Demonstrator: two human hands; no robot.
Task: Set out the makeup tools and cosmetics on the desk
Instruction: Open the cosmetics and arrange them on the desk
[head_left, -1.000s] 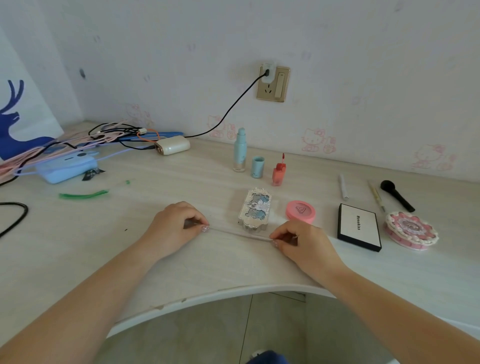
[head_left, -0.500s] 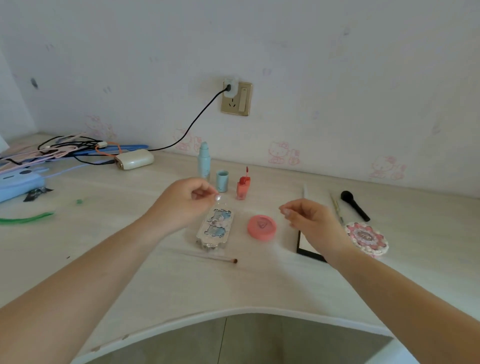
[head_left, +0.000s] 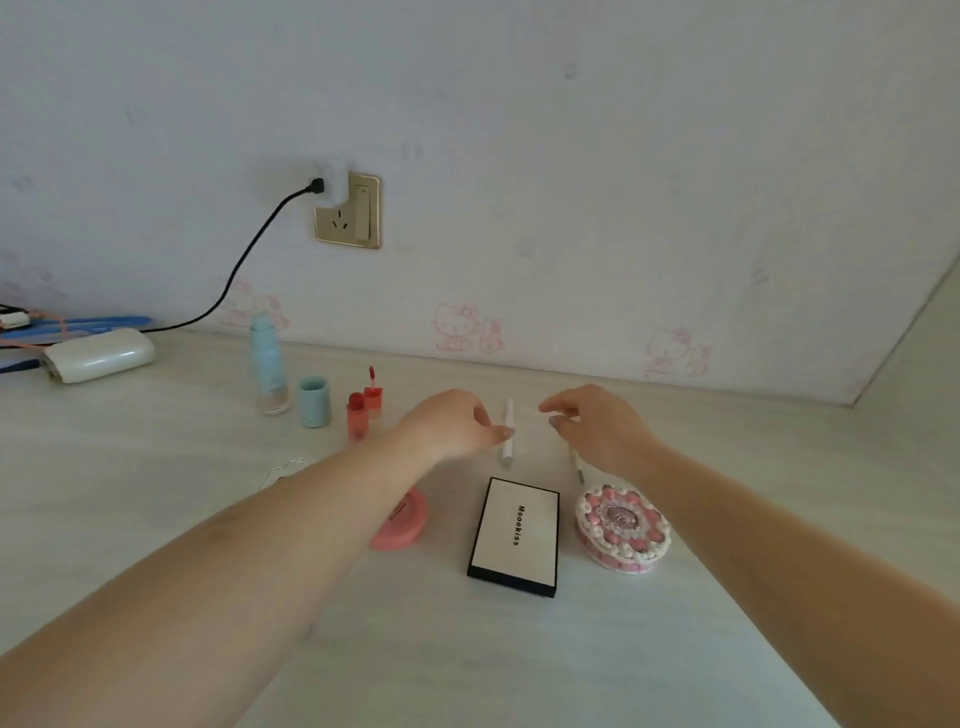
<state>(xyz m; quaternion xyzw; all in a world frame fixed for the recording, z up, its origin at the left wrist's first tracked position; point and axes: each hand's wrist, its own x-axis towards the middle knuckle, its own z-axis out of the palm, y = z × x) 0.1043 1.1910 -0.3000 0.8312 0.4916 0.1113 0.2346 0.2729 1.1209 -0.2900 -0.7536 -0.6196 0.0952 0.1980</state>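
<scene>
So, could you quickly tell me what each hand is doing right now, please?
Left hand: open, fingertips at the white pen, not gripping it.
Right hand: loosely curled over the thin pencil; a grip cannot be told.

left hand (head_left: 449, 423) touching white pen (head_left: 508, 428) | right hand (head_left: 597, 426) beside

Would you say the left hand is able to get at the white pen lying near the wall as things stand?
Probably yes: the left hand is already beside the white pen, fingertips at its barrel, and nothing lies between them.
</scene>
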